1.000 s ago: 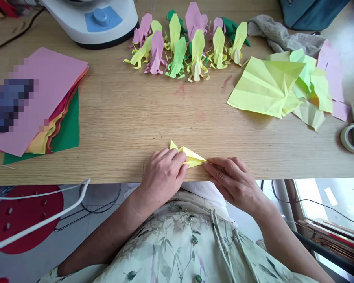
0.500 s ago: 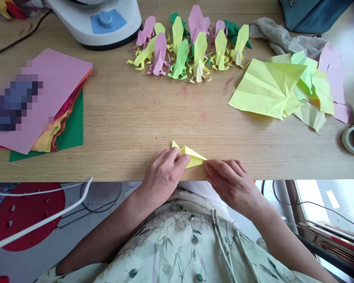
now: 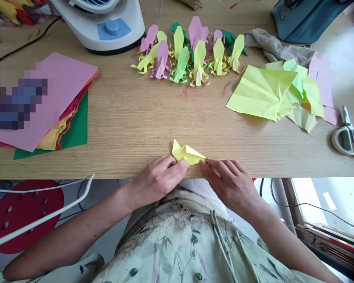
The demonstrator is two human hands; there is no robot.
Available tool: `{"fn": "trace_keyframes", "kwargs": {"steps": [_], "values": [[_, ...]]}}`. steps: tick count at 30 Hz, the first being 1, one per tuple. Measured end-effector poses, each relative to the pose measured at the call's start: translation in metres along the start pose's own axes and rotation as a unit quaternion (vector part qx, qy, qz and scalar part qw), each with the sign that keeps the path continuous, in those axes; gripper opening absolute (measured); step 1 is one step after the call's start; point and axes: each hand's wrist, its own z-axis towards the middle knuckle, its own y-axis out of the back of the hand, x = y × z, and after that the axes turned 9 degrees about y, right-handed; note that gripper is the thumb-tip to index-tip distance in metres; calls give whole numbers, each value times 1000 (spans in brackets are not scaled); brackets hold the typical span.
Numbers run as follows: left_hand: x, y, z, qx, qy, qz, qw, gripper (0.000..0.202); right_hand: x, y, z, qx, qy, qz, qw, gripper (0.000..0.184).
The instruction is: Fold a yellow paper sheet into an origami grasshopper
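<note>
A small folded piece of yellow paper lies at the table's near edge, with a pointed flap sticking up at its left end. My left hand pinches its lower left edge between thumb and fingers. At the narrow right tip, the thumb and fingertips of my right hand are closed on the paper. The parts of the paper under my fingertips are hidden.
Several folded paper figures stand in rows at the back. Creased yellow paper and scissors lie right; a coloured paper stack lies left. A white appliance and blue bag stand behind.
My left hand has slid down and left off the paper's upper part to its lower edge, showing more of the fold. My right hand keeps the tip. The view has shifted slightly.
</note>
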Motion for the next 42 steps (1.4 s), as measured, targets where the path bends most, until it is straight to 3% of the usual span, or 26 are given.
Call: {"fn": "trace_keyframes", "kwargs": {"steps": [6, 12, 20, 28, 38, 42], "values": [[-8, 6, 5, 36, 6, 62, 997, 50, 5, 1, 3, 12, -14, -17, 1000, 34], [-12, 6, 8, 49, 18, 66, 996, 52, 6, -1, 4, 20, -16, -29, 999, 39], [-10, 4, 5, 26, 22, 65, 997, 46, 8, -3, 6, 33, -22, -35, 999, 43], [-11, -1, -2, -14, 33, 30, 999, 37, 11, -6, -1, -3, -35, 16, 999, 45], [-9, -6, -17, 12, 75, 4, 997, 43, 13, -7, 0, -39, -27, 45, 998, 45], [-7, -2, -15, 13, 81, 1, 997, 43, 12, -8, 2, -22, -72, 54, 996, 54]]}}
